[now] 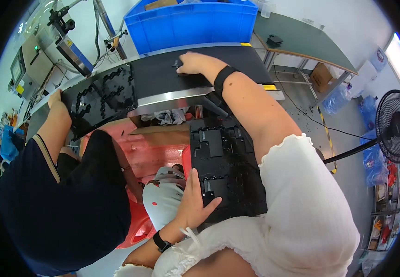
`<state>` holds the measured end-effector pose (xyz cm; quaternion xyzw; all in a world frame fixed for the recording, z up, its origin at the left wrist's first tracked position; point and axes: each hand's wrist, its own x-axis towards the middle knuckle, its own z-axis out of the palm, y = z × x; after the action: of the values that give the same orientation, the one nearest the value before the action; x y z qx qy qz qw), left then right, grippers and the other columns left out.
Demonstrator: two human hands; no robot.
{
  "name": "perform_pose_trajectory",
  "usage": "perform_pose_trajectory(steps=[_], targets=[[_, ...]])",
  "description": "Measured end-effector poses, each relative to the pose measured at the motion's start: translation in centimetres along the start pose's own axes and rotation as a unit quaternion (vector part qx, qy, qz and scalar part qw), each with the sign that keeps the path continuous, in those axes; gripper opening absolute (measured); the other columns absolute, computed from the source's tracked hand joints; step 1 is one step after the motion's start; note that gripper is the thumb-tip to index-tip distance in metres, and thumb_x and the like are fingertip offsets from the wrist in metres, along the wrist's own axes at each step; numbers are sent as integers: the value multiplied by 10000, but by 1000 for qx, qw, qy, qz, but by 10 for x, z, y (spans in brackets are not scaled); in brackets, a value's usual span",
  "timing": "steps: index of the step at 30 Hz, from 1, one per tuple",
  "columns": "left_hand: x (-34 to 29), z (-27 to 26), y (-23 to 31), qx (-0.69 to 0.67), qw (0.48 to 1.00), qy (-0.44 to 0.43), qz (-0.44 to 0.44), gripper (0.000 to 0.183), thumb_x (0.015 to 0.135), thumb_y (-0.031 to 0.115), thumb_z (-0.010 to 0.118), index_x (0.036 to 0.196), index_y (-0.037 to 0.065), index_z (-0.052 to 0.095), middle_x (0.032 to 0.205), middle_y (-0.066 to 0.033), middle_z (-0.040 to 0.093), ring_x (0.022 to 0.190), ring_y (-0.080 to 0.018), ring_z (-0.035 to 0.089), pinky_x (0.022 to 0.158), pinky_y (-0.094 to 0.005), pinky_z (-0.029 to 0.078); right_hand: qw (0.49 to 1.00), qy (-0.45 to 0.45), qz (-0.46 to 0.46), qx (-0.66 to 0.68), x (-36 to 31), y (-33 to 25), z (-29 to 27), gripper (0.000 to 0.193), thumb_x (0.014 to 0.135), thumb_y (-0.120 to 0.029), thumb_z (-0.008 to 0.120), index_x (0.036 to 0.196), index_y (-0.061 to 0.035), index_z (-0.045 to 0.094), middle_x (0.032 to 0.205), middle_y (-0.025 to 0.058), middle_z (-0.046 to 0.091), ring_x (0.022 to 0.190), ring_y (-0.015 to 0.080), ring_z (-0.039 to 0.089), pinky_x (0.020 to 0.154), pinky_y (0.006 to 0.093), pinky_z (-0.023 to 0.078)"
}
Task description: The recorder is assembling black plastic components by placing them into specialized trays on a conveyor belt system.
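My left hand [194, 203], a black watch on its wrist, grips the near left edge of a black moulded tray [230, 157] that lies on my lap, thumb on top. The tray holds several black plastic parts in its pockets. My right hand [197, 62], with a black wristband, reaches far forward over the black conveyor belt [163, 76]. Its fingertips pinch a small black part [177, 64] resting on the belt.
A co-worker in a dark shirt [47, 198] sits at my left, one hand [54, 99] at another black tray of parts [103, 97] on the belt. Beyond stand a blue crate [195, 23], a machine [66, 41], a green table [301, 41] and, at right, a fan [394, 124].
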<state>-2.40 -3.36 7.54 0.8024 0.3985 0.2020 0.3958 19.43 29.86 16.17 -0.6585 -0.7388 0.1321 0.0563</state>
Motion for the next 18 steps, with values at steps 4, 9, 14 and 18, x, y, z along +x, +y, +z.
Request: perform_pose_trajectory(steps=[4,9,14,18], targets=[[-5,-3,-9,-20,1000,-4,4,983,805,277,708,1436,-94,51,1451,-313,200,1371,-424,211,1125,-423,198,991,112,-28,-71,-34,7,-23,543,690,-423,743,993,19,662,1002,230,648,977,382,611,848,427,486],[16,-35,-37,-134,986,72,-64,607,923,244,571,1412,-5,312,1376,-213,409,1319,-305,359,1105,-382,256,945,247,-91,193,-110,37,-22,352,761,-296,727,906,12,637,751,96,602,572,173,577,523,328,460],[80,-115,-90,-508,810,274,-109,711,857,597,567,1231,5,439,1074,-140,560,946,-219,557,757,-381,493,947,34,-79,309,-259,19,-6,255,791,-239,713,874,-14,623,694,33,543,542,103,510,492,263,410],[134,-152,-82,-611,686,371,-132,735,867,396,653,1311,-52,276,1233,-250,418,1116,-362,503,1013,-515,433,948,-43,-120,293,-347,23,50,304,757,-197,726,995,-25,645,795,127,604,778,253,595,743,355,469]])
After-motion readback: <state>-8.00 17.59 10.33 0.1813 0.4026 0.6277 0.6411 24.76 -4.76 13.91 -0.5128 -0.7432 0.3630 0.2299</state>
